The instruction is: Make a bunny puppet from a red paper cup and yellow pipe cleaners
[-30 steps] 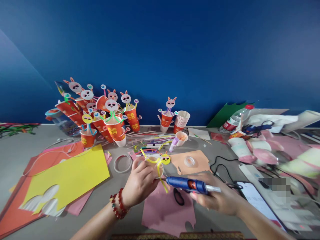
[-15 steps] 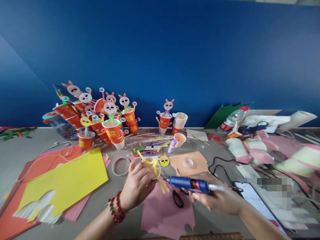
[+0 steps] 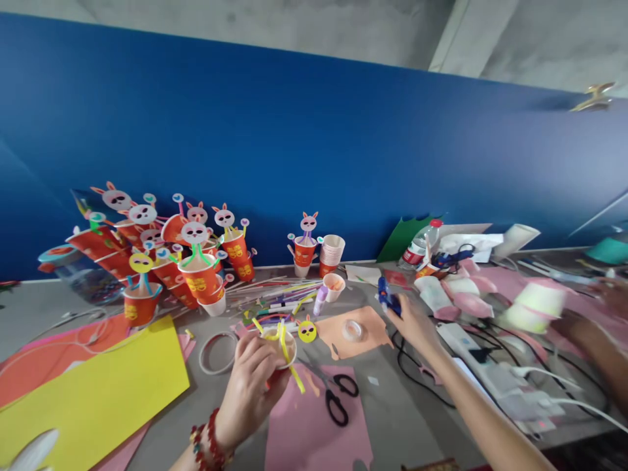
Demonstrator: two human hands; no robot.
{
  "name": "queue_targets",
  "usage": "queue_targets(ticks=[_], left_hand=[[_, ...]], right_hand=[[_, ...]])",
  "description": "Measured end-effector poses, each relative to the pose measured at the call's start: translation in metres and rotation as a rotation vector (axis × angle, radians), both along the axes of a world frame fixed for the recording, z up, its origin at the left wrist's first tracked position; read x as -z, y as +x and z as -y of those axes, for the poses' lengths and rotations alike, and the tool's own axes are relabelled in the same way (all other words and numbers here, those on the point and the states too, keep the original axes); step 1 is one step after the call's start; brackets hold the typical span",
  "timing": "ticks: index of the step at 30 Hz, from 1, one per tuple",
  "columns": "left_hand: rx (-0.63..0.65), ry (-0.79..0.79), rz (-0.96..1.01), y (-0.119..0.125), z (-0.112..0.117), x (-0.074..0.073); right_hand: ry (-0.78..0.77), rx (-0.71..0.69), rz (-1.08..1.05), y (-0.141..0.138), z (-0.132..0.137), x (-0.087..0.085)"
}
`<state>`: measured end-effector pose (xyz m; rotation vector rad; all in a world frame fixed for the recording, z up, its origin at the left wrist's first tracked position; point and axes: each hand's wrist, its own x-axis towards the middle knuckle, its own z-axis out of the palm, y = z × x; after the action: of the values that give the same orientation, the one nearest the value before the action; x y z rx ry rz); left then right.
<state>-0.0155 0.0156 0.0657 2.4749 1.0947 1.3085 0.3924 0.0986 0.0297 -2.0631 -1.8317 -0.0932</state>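
My left hand (image 3: pixel 252 383), with a red bead bracelet at the wrist, is closed around a small paper cup (image 3: pixel 283 345) that has yellow pipe-cleaner strands hanging from its rim. My right hand (image 3: pixel 411 320) is stretched forward to the right, gripping a blue glue gun (image 3: pixel 387 298) held upright over the table near black cables. Black scissors (image 3: pixel 336 396) lie on a pink sheet (image 3: pixel 318 432) between my arms. A yellow bunny-face cutout (image 3: pixel 307 330) lies just beyond the cup.
Several red cups with bunny faces (image 3: pixel 196 261) crowd the back left. A yellow sheet (image 3: pixel 93 399) lies at the left, an orange sheet with a tape roll (image 3: pixel 352 330) in the middle. Another person's hand (image 3: pixel 611 294) shows at the right, among pink and white rolls.
My right hand has carried the glue gun away from the cup, forward and to the right, turning it upright. The camera has tilted up and shifted. The left hand keeps the cup.
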Motion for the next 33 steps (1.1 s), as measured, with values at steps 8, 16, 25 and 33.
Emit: queue_targets(ticks=[8,16,25,33], left_hand=[[0.014,0.021,0.002,0.002,0.001,0.0],[-0.033,0.042,0.022,0.004,0.0,0.0],[-0.006,0.036,0.012,0.013,0.004,0.0],[0.015,0.015,0.013,0.01,0.007,0.001]], right_hand=[[-0.102,0.014,0.138,0.012,-0.049,0.024],[0.005,-0.104,0.129,-0.019,-0.025,-0.014],[0.111,-1.042,-0.386,-0.17,0.08,-0.044],[0.136,-1.082,-0.503,-0.185,0.066,-0.025]])
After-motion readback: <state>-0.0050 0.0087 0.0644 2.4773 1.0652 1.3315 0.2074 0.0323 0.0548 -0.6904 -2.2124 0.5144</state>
